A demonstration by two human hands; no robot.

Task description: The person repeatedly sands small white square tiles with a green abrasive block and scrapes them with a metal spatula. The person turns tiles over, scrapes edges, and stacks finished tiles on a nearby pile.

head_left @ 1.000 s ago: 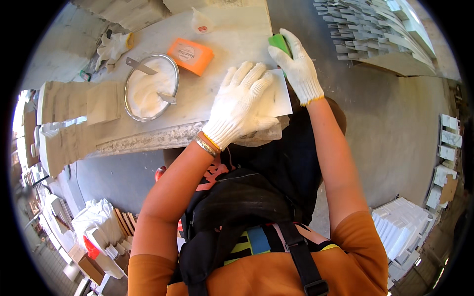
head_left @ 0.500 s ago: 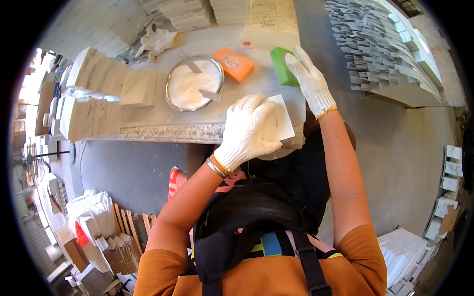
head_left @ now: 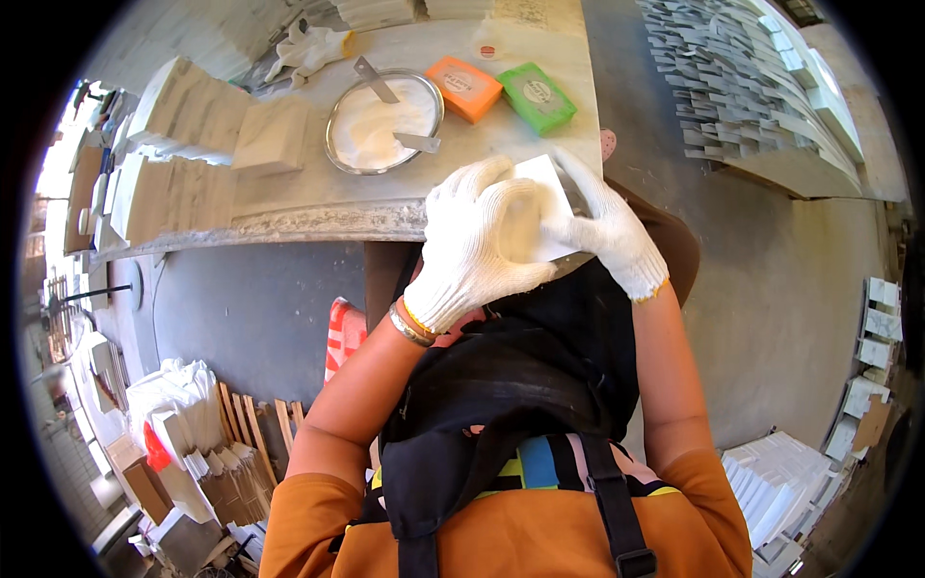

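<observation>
Green block (head_left: 540,97) set down beside orange block (head_left: 464,89), both print-labelled; hands (head_left: 474,231) (head_left: 617,236) half-curled, gripping white tile (head_left: 547,181).

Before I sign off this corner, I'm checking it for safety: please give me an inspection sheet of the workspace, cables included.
Surface: bench; pale top, rough stained front edge.
Job's things: white tile, held at the bench's near edge.
Clutter: bowl of white material with two flat metal tools; orange block beside green block; spare glove; pale stacks at left.
Hands: left hand and right hand, gloved, both on the tile.
Cables: thin dark line near the bench's left end; cannot tell whether it's a cable.
Surroundings: grey floor; stacked pieces at right.
</observation>
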